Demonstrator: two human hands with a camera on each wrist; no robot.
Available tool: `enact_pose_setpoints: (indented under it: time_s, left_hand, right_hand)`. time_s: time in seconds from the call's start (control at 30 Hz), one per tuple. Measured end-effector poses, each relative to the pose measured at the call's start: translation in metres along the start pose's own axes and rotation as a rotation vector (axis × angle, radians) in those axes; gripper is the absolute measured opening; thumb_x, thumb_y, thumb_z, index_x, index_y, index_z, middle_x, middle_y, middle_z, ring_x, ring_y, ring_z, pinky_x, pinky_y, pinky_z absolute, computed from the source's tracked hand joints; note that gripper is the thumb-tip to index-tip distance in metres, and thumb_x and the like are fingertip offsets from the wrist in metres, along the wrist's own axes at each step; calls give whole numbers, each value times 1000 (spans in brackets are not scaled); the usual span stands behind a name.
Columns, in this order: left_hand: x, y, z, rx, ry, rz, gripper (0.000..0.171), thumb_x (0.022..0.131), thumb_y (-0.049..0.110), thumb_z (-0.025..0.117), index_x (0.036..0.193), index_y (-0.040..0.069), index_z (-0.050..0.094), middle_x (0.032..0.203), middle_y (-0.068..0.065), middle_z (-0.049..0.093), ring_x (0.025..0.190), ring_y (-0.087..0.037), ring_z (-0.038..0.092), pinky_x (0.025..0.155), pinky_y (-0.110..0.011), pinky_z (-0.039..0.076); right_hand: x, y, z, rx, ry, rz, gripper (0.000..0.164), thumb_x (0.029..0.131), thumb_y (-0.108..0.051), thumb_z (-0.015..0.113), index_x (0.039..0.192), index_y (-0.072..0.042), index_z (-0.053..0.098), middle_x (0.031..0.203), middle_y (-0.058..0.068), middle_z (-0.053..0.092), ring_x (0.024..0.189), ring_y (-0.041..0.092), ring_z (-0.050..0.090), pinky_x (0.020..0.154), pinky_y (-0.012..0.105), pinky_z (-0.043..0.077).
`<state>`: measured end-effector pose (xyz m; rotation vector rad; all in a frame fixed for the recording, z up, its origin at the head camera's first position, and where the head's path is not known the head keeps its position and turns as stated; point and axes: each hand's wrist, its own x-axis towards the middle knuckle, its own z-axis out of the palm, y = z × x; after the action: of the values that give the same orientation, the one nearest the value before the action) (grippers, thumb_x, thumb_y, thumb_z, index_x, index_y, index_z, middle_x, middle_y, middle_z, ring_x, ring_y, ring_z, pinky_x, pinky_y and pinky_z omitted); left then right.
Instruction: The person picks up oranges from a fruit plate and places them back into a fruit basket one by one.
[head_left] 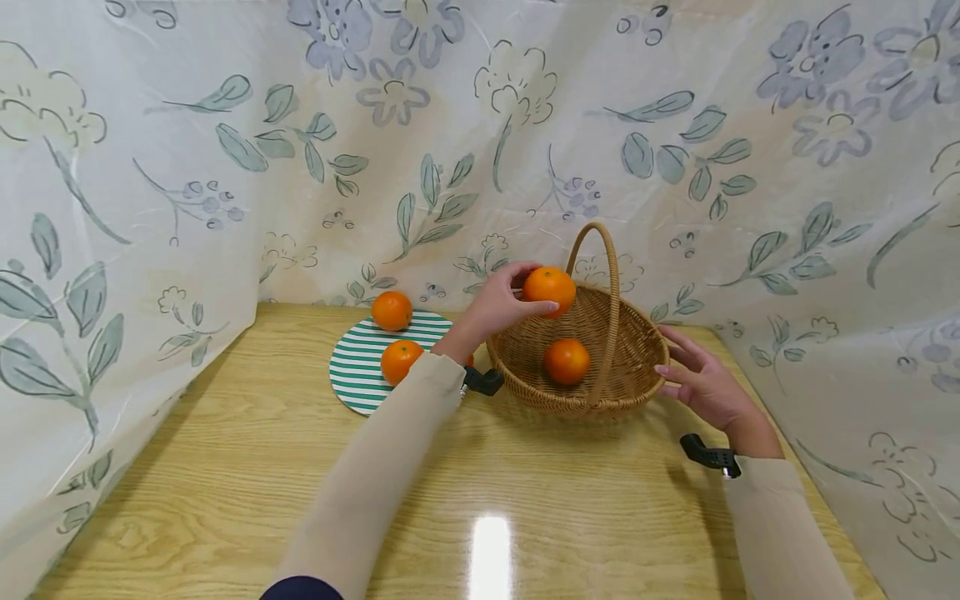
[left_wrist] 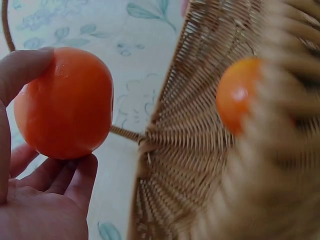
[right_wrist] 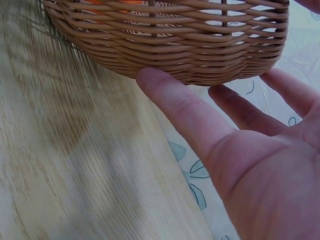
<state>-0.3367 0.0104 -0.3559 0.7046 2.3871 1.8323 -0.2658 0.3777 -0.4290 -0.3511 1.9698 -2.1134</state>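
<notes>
My left hand [head_left: 504,302] holds an orange [head_left: 550,292] between thumb and fingers over the left side of a wicker basket [head_left: 633,346]. In the left wrist view the thumb lies on top of this orange [left_wrist: 70,102] and the fingertips are beneath it. Another orange [head_left: 567,362] lies inside the basket. At the basket's right end, my right hand [head_left: 705,385] touches the outside with extended fingers. The right wrist view has the thumb [right_wrist: 175,102] against the woven wall [right_wrist: 200,50], other fingertips beside it.
Left of the basket, a round green-and-white striped mat [head_left: 348,367] bears an orange [head_left: 392,311] at its back and another orange [head_left: 401,361] nearer; a further one is mostly hidden behind the left wrist. The basket's tall handle [head_left: 611,292] arches upward. Floral cloth [head_left: 420,167] surrounds the wooden table [head_left: 225,467].
</notes>
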Motion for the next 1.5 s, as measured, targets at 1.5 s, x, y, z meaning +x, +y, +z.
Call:
enact_pose_setpoints:
  time_s: [1.5]
  left_hand:
    - [67, -23, 90, 420, -205, -184, 69, 88, 28, 82, 146, 9, 49, 140, -8, 59, 112, -21, 60, 97, -33, 53]
  right_hand:
    - [11, 3, -11, -28, -27, -26, 74, 103, 5, 53, 165, -14, 18, 161, 16, 18, 126, 13, 59, 89, 36, 62]
